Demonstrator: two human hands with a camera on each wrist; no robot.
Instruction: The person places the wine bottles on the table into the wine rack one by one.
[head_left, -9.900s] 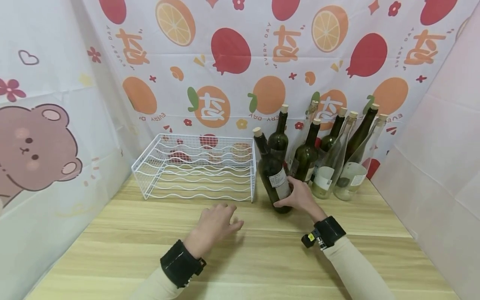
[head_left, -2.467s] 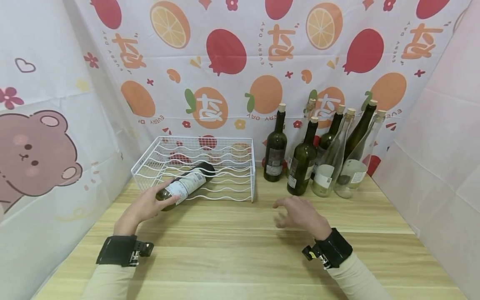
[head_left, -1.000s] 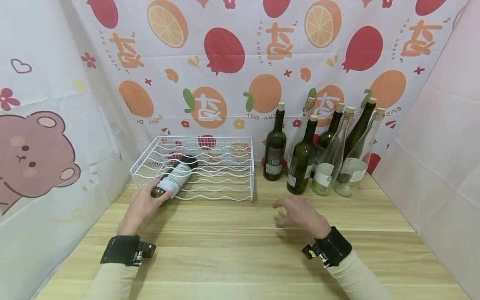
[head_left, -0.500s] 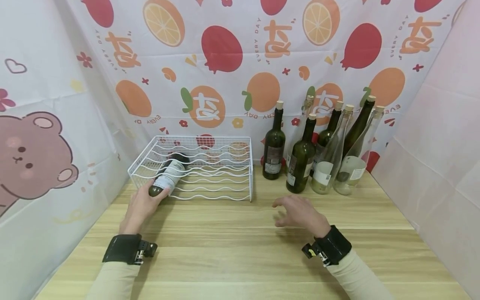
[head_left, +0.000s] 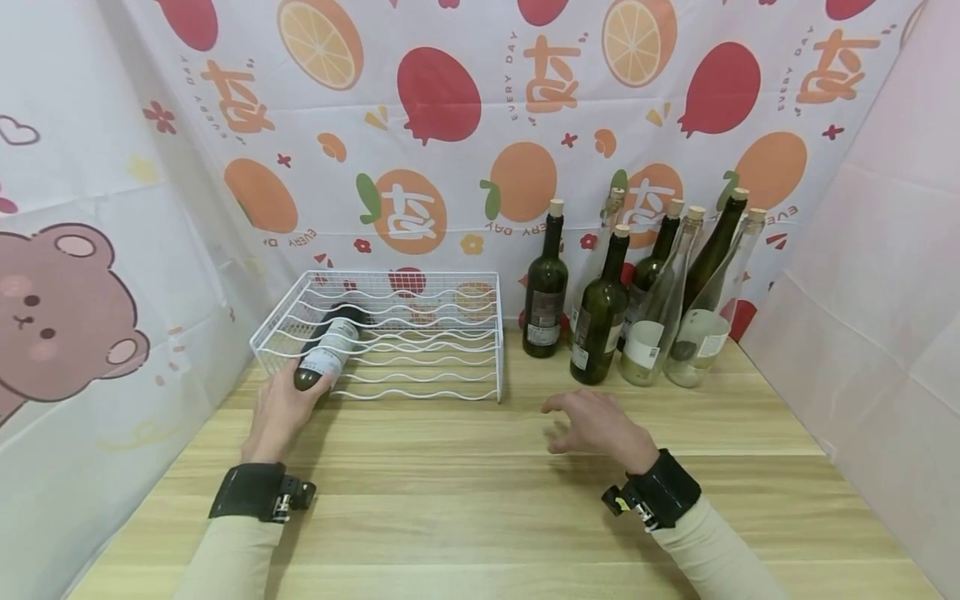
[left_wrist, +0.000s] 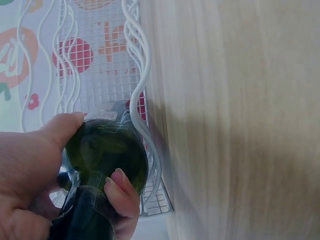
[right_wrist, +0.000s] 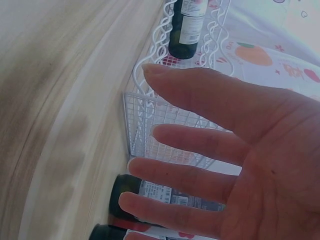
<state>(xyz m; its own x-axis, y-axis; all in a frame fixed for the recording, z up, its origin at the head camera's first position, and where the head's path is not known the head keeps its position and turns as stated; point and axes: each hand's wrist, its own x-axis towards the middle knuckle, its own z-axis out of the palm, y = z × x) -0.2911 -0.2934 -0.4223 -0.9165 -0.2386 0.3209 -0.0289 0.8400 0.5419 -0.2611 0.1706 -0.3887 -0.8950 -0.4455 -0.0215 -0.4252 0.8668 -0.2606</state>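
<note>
In the head view my left hand (head_left: 279,414) grips a dark green wine bottle (head_left: 331,343) near its shoulder. The bottle lies on its side in the left part of a white wire wine rack (head_left: 453,286), base toward the back. The left wrist view shows thumb and fingers curled round the bottle (left_wrist: 107,150), with its dark neck toward the wrist. My right hand (head_left: 600,427) hovers over the table with nothing in it, in front of the standing bottles. Its fingers are spread and nearly straight in the right wrist view, with the rack's mesh (right_wrist: 175,135) beyond.
Right of the rack stand several corked bottles, among them a green bottle (head_left: 546,304), a nearer green bottle (head_left: 600,321) and a clear bottle (head_left: 701,337). A printed cloth (head_left: 438,100) hangs behind the wooden table (head_left: 465,500), and cloth also flanks both sides.
Earlier my right hand held a bottle at the rack's right; later my left hand held it slanted in the rack. Since then it has swung leftward and straighter. My right hand has stayed nearly still.
</note>
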